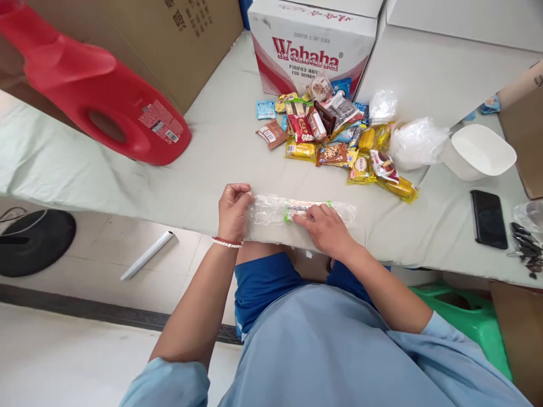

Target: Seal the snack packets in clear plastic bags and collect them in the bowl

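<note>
A long clear plastic bag [268, 210] with a green-edged printed label lies flat along the table near its front edge. My left hand [234, 210], with a beaded bracelet at the wrist, pinches the bag's left end between thumb and fingers. On the labelled part rests my right hand [326, 229], its fingers bent and pressed together on the plastic; they cover some of the print. Just beyond the bag is a loose pile of small wrapped snacks [300, 150] in yellow, brown, red and blue packets.
A white Wahaha carton [311, 53] stands behind the snacks. To the left leans a large red jug [114, 107] by a brown carton [139, 45]. Crumpled clear bags [418, 141], a white bowl [483, 150], a black phone [488, 219] and keys [526, 243] are at right.
</note>
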Demonstrator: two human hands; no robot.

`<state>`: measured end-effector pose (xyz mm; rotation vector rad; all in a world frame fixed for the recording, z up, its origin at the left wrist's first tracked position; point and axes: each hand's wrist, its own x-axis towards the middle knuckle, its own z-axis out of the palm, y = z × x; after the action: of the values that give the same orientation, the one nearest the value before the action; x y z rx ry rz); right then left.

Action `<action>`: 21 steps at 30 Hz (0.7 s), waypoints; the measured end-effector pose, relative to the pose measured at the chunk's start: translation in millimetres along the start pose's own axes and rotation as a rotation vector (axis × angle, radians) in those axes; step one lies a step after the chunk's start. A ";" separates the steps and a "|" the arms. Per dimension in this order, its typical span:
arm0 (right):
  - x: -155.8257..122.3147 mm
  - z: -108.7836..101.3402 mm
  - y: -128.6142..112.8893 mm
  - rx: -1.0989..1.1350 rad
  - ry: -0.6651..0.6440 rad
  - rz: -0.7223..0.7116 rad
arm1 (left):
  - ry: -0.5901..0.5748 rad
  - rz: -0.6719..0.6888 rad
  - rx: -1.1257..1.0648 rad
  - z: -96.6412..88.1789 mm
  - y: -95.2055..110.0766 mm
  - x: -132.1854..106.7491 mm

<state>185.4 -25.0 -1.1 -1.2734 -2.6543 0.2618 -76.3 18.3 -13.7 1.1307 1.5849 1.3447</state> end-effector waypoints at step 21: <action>-0.7 -12.8 -5.7 0.099 -0.037 -0.021 | -0.307 -0.139 0.241 38.2 55.0 -57.4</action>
<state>184.7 -28.1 12.6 -1.2207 -2.6472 0.4118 -13.8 -20.9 34.6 1.2760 1.5906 0.8591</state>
